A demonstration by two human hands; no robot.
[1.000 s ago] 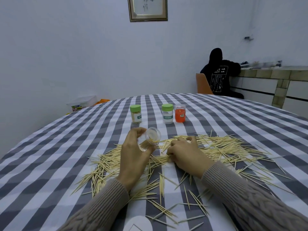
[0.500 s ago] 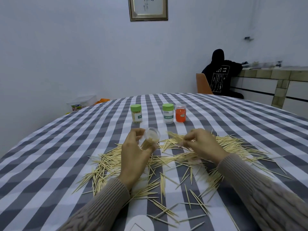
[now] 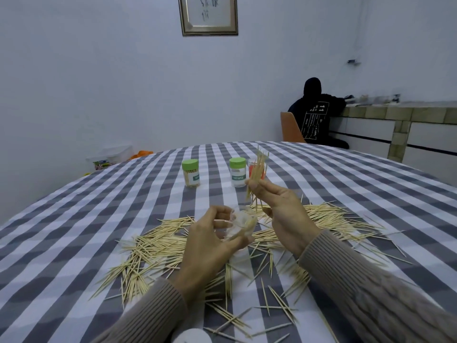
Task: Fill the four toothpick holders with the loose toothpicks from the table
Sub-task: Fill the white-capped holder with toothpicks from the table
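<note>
Standing near-upright, a bundle of pale wooden toothpicks [image 3: 257, 173] is pinched by the right hand [image 3: 279, 206] — above-right of the tilted clear plastic holder [image 3: 239, 225] gripped by the left hand [image 3: 210, 246].

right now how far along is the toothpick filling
One green-lidded holder looks full and capped. The second green-lidded holder looks mostly clear inside; the orange holder is partly hidden. In hand: the left hand grips an open clear holder, the right hand pinches a bundle of toothpicks. Left: most loose toothpicks still cover the table.
</note>
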